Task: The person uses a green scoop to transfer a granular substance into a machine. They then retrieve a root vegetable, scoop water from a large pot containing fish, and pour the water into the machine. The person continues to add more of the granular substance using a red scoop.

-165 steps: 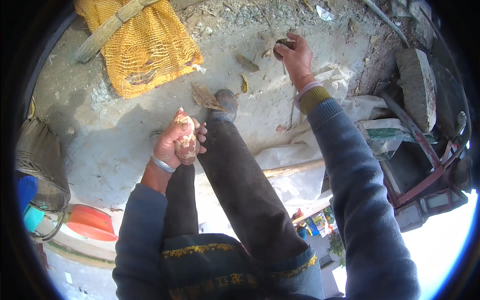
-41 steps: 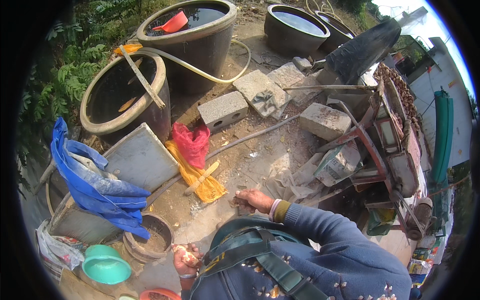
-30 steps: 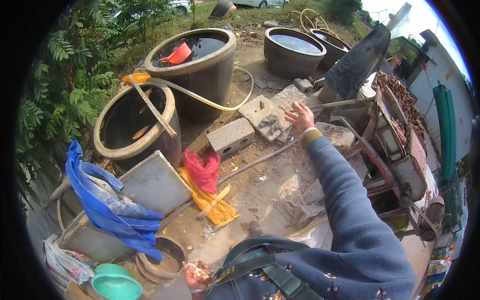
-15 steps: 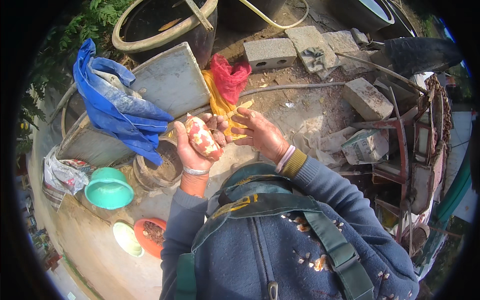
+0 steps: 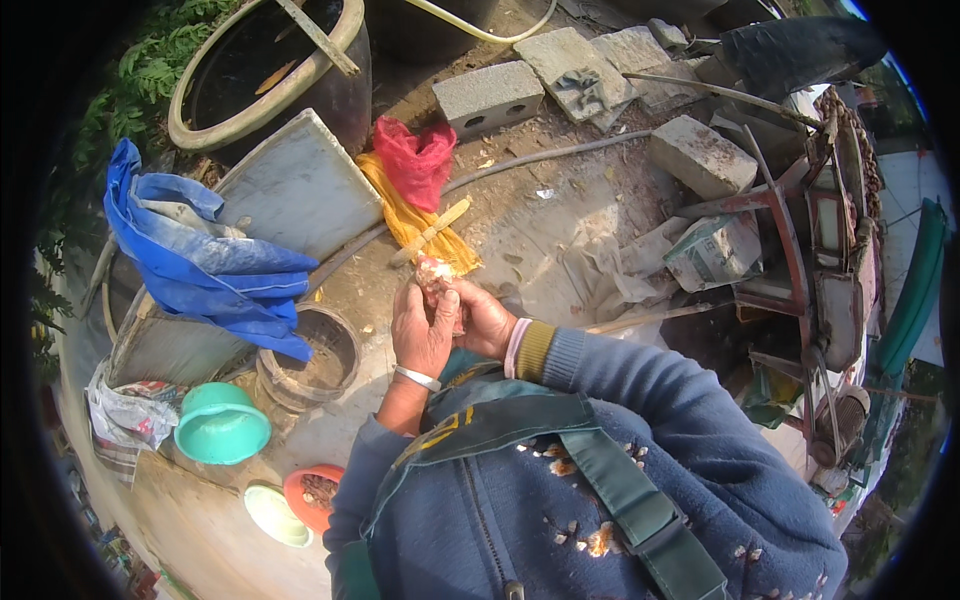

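My left hand [image 5: 421,332] and my right hand [image 5: 484,318] are together in front of my chest. Both are closed around a mottled red and cream ear of corn [image 5: 434,274]. Its pale upper end shows above the fingers, and a reddish part shows between the hands; the rest is hidden. My left thumb presses along it. Just beyond, a pale yellowish, cob-like piece [image 5: 440,230] lies by a yellow mesh bag [image 5: 400,215]. A red mesh bag [image 5: 413,165] rests at the yellow one's far end.
To the left are a blue cloth [image 5: 220,245] over grey boards, a round worn basket [image 5: 318,355] and a teal basin [image 5: 222,424]. Below these, an orange bowl [image 5: 310,507] holds brownish bits beside a pale green bowl [image 5: 275,515]. Concrete blocks [image 5: 490,100] and scrap frames [image 5: 785,240] stand beyond and right.
My right hand has moved in from apart and open to close on the ear of corn with my left. The ear has turned and is now largely covered. The whole view has shifted.
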### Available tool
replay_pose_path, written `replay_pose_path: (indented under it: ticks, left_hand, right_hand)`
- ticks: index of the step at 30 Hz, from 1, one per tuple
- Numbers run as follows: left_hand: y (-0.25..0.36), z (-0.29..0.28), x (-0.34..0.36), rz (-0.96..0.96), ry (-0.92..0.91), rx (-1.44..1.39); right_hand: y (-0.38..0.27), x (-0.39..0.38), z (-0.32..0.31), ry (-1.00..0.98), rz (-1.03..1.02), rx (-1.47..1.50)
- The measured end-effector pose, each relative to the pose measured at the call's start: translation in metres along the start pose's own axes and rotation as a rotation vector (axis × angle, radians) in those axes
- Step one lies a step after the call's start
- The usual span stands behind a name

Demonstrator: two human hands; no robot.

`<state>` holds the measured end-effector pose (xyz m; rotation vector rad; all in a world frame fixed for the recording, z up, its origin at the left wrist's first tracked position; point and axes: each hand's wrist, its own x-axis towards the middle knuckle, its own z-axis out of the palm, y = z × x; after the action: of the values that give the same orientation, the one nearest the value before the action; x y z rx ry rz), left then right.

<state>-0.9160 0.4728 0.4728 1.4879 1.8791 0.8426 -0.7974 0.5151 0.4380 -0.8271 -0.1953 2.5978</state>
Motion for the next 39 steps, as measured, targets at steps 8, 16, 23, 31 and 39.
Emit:
replay_pose_path:
  ticks: [8, 16, 23, 31, 39]
  left_hand:
    - [-0.023, -0.011, -0.011, -0.215, -0.173, -0.885]
    - [-0.021, -0.030, -0.012, -0.033, -0.259, -0.733]
    - [-0.028, -0.028, -0.013, -0.188, -0.293, -0.859]
    - [-0.026, -0.027, -0.028, -0.457, -0.057, -0.741]
    - [-0.010, -0.031, -0.037, -0.575, -0.289, -0.940]
  right_hand:
    - [-0.011, -0.006, -0.004, -0.193, -0.040, 0.193]
    - [-0.011, -0.006, -0.001, -0.167, 0.012, 0.302]
    - [-0.003, -0.005, 0.002, -0.086, 0.025, 0.333]
    - [0.002, -0.002, 0.005, -0.102, -0.162, 0.244]
    - [0.008, -0.006, 0.028, -0.114, -0.173, 0.097]
